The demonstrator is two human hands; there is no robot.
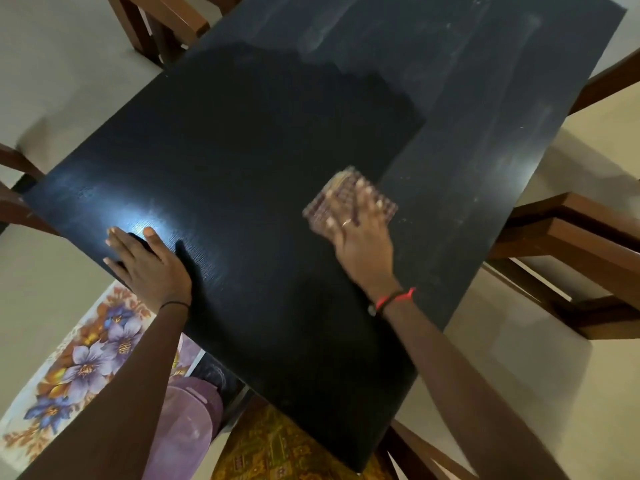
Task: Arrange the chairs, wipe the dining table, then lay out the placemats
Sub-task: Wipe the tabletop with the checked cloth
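**Two hands on a black dining table, one pressing a cloth**

We look down over a black dining table (263,140) that fills most of the view. Our right hand (363,237) lies on a small checked cloth (341,188). Its fingers are spread and straight, pressing the cloth flat against the tabletop rather than closing round it. Hand and cloth are both blurred. There is a ring (346,222) on one finger and a red thread (398,297) round the wrist.

Beyond this hand and to its right, the tabletop is grey and streaked with dust. To its left the surface is darker and even.

Our left hand (142,258) is well apart from the cloth and holds nothing. It rests palm down, fingers straight, at the near left edge of the table, with a bright patch of reflected light just beyond its fingertips. A thin black band (175,304) circles that wrist.

A wooden chair (581,237) stands to the right of the right hand, past the table edge. A second chair (162,19) stands far beyond the left hand, at the far corner. Below the left forearm, lower than the tabletop, lies a flowered mat (86,358) in purple and orange.
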